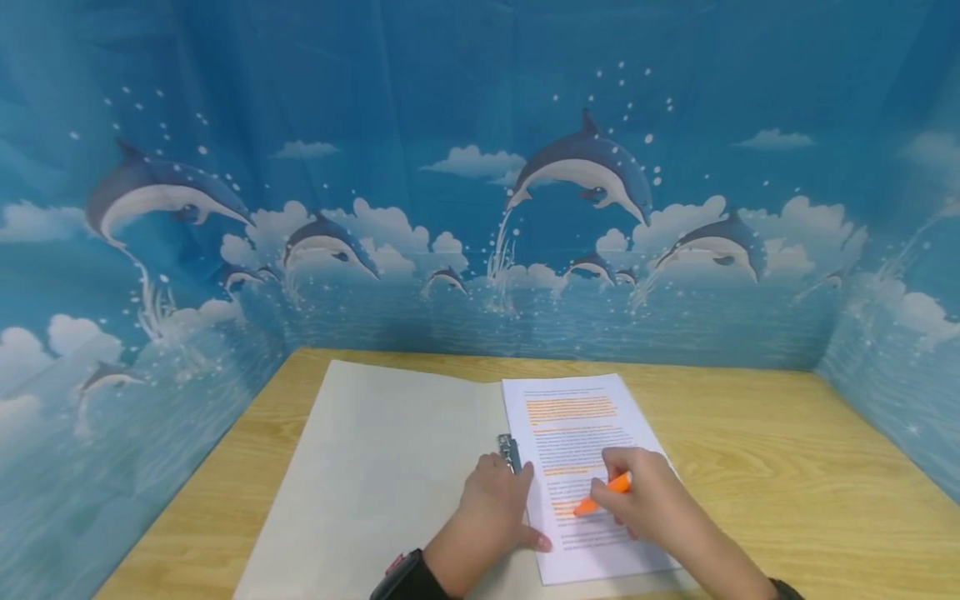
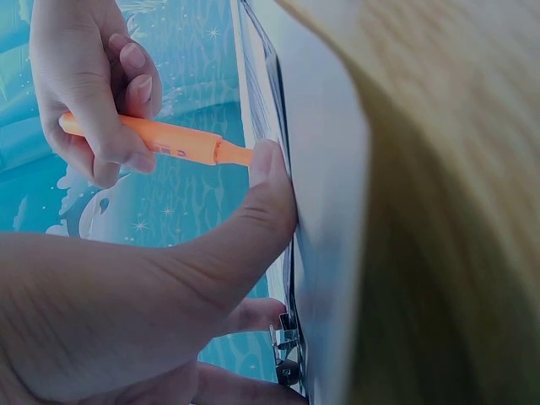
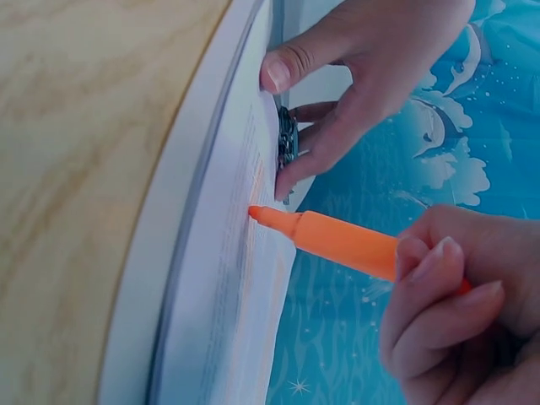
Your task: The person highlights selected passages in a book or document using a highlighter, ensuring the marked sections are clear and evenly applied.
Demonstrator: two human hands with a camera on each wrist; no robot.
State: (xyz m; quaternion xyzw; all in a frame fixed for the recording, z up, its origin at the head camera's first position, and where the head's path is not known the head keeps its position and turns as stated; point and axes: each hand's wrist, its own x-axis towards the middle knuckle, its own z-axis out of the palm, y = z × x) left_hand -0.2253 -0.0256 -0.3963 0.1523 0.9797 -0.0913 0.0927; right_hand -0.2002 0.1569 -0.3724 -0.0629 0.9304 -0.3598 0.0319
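Observation:
An orange highlighter point(image 3: 348, 245) is gripped between the thumb and fingers of my right hand point(image 1: 648, 496). Its tip meets the lower lines of the printed sheets point(image 1: 570, 573), close to orange marked text. More orange bands cover lines higher on the page. My left hand point(image 1: 491, 500) rests along the sheets' left edge, thumb pressing on the paper lower down and fingers spread around the metal clip point(image 1: 508, 452). In the left wrist view, the thumb hides part of the page near the highlighter tip. Beneath the papers lies an opened pale folder point(image 1: 390, 467).
The folder's bare left cover spreads over the wooden table point(image 1: 795, 467). Behind and on both sides hangs a blue curtain point(image 1: 420, 108) printed with dolphins and clouds. A dark band point(image 1: 412, 577) circles the left wrist.

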